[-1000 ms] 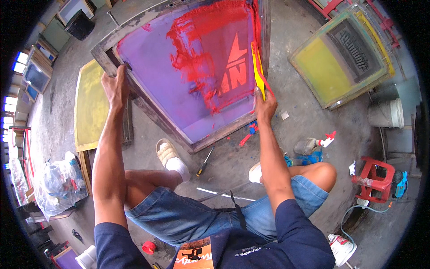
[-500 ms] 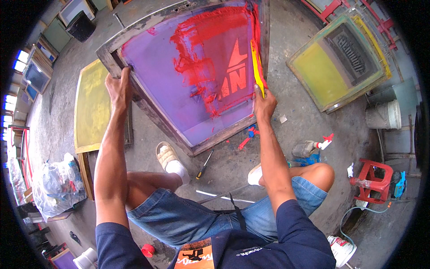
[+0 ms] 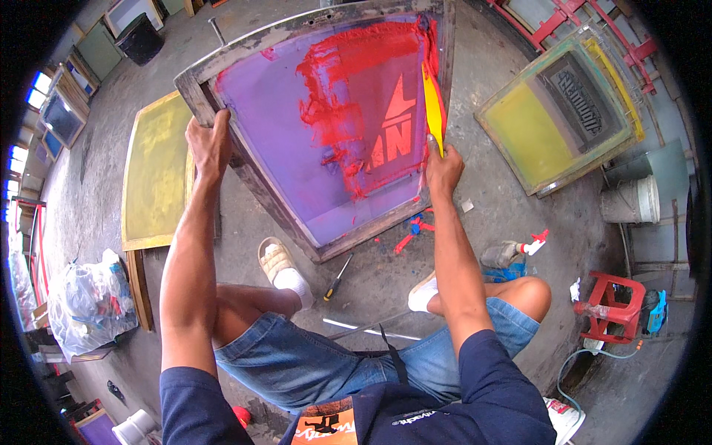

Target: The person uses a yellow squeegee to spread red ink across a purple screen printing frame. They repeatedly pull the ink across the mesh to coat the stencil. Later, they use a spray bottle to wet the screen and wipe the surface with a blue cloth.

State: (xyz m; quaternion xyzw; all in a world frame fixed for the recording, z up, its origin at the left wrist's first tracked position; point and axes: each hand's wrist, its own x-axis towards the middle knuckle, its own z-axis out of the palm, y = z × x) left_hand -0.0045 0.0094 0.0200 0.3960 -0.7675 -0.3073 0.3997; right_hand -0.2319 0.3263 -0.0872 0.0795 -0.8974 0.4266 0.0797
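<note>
A wooden-framed printing screen (image 3: pixel 276 210) stands tilted in front of me, its purple mesh (image 3: pixel 271 148) smeared with thick red ink (image 3: pixel 315 111). My left hand (image 3: pixel 210 152) is closed around the frame's left side near the upper corner. In my right hand (image 3: pixel 445 172) is a yellow plastic spatula (image 3: pixel 432 107), its blade coated with red along one edge. That blade lies along the mesh's right border, where more red ink has gathered. Pale red lettering shows through a darker patch of the mesh beside it. My right fingers are partly hidden behind the handle.
A second yellow-and-grey screen (image 3: pixel 530 144) lies at right, a yellow one (image 3: pixel 156 170) at left. On the floor are a screwdriver (image 3: pixel 337 278), red and blue scraps (image 3: pixel 415 231), a bottle (image 3: pixel 503 254) and a red stool (image 3: pixel 614 308). A plastic bag (image 3: pixel 93 304) sits at left.
The upper part of the screen has shifted a little to the right, with my left hand on it. My right hand and the spatula have also moved slightly right.
</note>
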